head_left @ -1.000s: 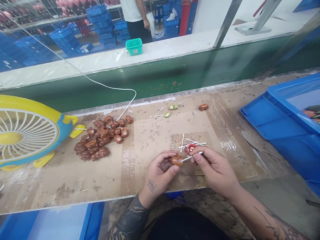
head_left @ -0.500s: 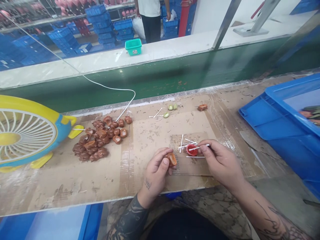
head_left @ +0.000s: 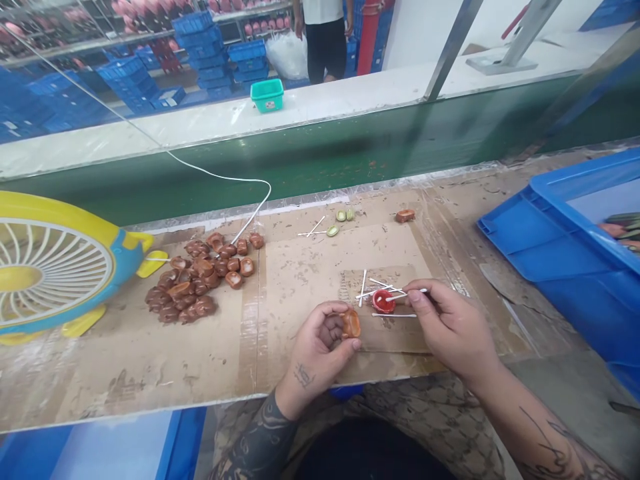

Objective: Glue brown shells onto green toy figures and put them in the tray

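Observation:
Near the table's front edge, my left hand (head_left: 320,350) grips a small brown hollow piece (head_left: 352,325) between thumb and fingers, its oval recess facing up. To the right, my right hand (head_left: 447,327) pinches a cotton swab (head_left: 407,294), whose tip is over a small red cup (head_left: 383,309) holding red liquid. Several loose white swabs (head_left: 363,288) lie around the cup on a cardboard piece (head_left: 365,341). A pile of similar brown pieces (head_left: 193,287) sits farther left on the table.
A yellow and blue fan (head_left: 55,267) stands at the left. Small green pieces (head_left: 333,231) and a single brown piece (head_left: 405,215) lie toward the back. A blue crate (head_left: 530,233) is at right. Beyond the green ledge are a teal basket (head_left: 267,100) and a person (head_left: 325,47).
My right hand has shifted slightly right with the swab. My left hand has moved a little right and turned the brown piece, with its fingers more curled. The person behind has stepped right.

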The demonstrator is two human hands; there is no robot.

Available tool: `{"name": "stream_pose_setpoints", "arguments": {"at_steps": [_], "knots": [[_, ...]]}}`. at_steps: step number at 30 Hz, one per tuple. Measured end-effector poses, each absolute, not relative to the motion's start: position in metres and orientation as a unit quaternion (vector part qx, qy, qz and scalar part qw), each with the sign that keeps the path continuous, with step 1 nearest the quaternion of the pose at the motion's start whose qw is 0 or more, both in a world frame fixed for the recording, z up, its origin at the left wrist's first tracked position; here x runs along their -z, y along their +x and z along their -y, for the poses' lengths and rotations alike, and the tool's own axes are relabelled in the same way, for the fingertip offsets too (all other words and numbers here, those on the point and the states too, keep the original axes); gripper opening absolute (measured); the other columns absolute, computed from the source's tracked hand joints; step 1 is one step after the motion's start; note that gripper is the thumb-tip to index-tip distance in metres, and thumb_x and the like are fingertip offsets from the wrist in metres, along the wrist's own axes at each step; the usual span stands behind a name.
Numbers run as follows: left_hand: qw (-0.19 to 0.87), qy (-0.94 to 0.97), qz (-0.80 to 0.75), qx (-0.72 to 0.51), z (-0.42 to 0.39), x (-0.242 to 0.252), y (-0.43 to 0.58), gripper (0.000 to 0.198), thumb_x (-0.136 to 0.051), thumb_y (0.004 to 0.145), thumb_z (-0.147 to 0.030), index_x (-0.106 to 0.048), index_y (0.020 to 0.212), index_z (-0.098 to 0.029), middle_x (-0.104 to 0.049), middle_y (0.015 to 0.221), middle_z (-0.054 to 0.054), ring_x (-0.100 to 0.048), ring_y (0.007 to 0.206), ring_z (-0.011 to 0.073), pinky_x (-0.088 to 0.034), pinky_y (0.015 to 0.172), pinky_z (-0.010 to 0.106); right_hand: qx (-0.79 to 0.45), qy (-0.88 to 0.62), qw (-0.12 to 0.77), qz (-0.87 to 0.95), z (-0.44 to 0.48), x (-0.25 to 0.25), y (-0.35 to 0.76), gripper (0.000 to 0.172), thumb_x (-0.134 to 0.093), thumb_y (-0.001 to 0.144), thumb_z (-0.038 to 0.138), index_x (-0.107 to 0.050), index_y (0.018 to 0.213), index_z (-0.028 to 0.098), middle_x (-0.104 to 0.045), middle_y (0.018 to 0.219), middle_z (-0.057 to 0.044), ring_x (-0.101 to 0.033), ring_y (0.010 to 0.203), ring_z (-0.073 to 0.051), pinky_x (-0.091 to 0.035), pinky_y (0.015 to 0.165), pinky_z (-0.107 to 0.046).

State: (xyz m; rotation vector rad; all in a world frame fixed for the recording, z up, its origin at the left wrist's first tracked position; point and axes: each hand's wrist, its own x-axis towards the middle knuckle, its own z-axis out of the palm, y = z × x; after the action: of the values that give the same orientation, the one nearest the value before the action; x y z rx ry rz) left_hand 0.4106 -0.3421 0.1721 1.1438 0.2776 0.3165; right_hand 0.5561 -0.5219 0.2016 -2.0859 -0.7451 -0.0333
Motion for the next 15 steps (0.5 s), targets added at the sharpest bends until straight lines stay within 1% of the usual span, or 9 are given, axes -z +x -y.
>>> {"name": "stream_pose_setpoints", "arguments": {"at_steps": [3,6,8,10,12,15], "knots": [[0.821,0.537,-0.132,-0.142,0.341,-0.173,0.41,0.043,-0.088,0.078,-0.02,-0.066,0.115,-0.022,-0.07,0.112,0.007,-0.064,0.092,0.0134,-0.052,0.079,0.023,0.007,-0.84,0.458,0.29,0.524,-0.204,0.554,0.019,-0.055,0.104,0.038,-0.068,0.1,0.024,-0.074,0.085,-0.001,-0.068,0.078,-0.018,-0.048,0.072,-0.031],[0.824,0.534,-0.13,-0.138,0.341,-0.174,0.409,0.043,-0.088,0.079,-0.02,-0.067,0.116,-0.023,-0.071,0.112,0.007,-0.065,0.092,0.0134,-0.052,0.079,0.023,-0.029,-0.806,0.53,0.263,0.522,-0.21,0.545,0.019,-0.057,0.105,0.039,-0.068,0.099,0.025,-0.07,0.08,0.001,-0.066,0.075,-0.015,-0.049,0.07,-0.027],[0.827,0.532,-0.124,-0.136,0.341,-0.173,0.409,0.043,-0.088,0.079,-0.019,-0.068,0.117,-0.023,-0.072,0.112,0.006,-0.066,0.092,0.0132,-0.052,0.079,0.022,-0.082,-0.76,0.587,0.267,0.517,-0.215,0.536,0.018,-0.057,0.105,0.038,-0.069,0.099,0.026,-0.068,0.077,0.002,-0.064,0.073,-0.014,-0.05,0.069,-0.024],[0.827,0.532,-0.119,-0.136,0.341,-0.173,0.409,0.043,-0.088,0.079,-0.019,-0.068,0.118,-0.023,-0.072,0.113,0.006,-0.067,0.095,0.0137,-0.053,0.082,0.022,-0.138,-0.72,0.619,0.281,0.511,-0.217,0.528,0.018,-0.056,0.106,0.038,-0.068,0.099,0.026,-0.066,0.078,0.002,-0.063,0.073,-0.013,-0.05,0.069,-0.023],[0.827,0.534,-0.116,-0.132,0.341,-0.174,0.409,0.043,-0.087,0.08,-0.017,-0.069,0.119,-0.023,-0.073,0.113,0.006,-0.068,0.098,0.0141,-0.053,0.085,0.023,-0.177,-0.704,0.622,0.294,0.506,-0.217,0.522,0.021,-0.055,0.106,0.039,-0.068,0.097,0.025,-0.065,0.08,0.002,-0.061,0.074,-0.012,-0.05,0.069,-0.022],[0.83,0.531,-0.115,-0.126,0.341,-0.175,0.408,0.044,-0.086,0.081,-0.016,-0.069,0.12,-0.025,-0.072,0.111,0.005,-0.067,0.096,0.0126,-0.053,0.085,0.022,-0.191,-0.71,0.608,0.3,0.502,-0.215,0.519,0.023,-0.053,0.107,0.039,-0.066,0.094,0.024,-0.062,0.08,0.002,-0.059,0.076,-0.012,-0.048,0.07,-0.023]]}}
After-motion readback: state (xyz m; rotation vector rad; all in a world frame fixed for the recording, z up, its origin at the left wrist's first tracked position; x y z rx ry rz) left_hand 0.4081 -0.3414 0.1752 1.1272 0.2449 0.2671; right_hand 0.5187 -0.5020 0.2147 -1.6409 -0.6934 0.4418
